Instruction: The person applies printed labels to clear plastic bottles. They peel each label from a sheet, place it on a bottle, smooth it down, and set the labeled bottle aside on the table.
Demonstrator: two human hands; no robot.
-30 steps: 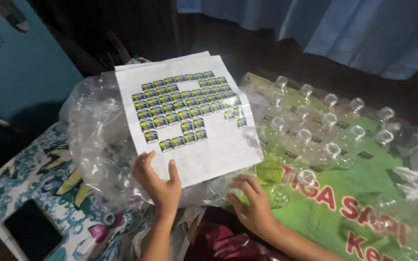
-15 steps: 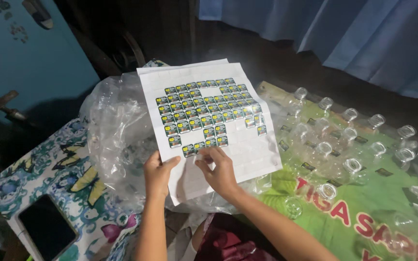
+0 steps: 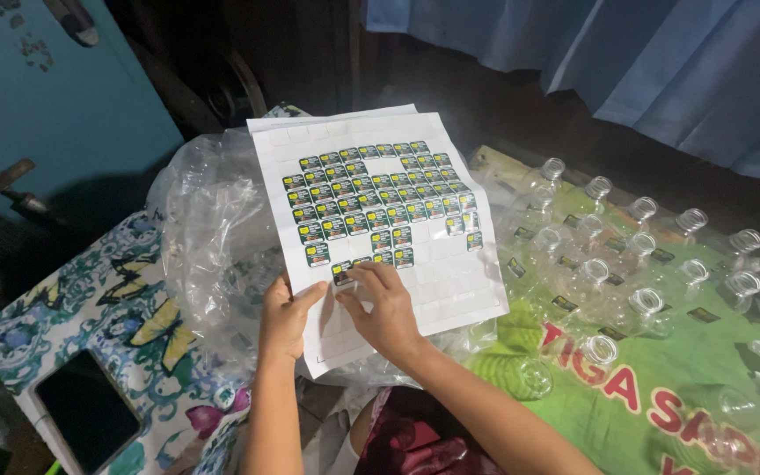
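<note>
Sticker sheet [image 3: 371,220] sits mid-frame, propped over a clear plastic bag [image 3: 208,246]. Left hand [image 3: 285,318] pinches the sheet's lower left edge, thumb on top. Right hand [image 3: 386,303] has come up from the lower edge since half a second ago; its fingertips now press together on a small dark sticker [image 3: 342,272] at the bottom row, seemingly picking at it. Right of frame: rows of open clear bottles [image 3: 626,255] on a green banner [image 3: 661,387]. Lower left: phone [image 3: 90,409] on a butterfly-print surface [image 3: 125,308]. Nothing blocks the hands.
</note>
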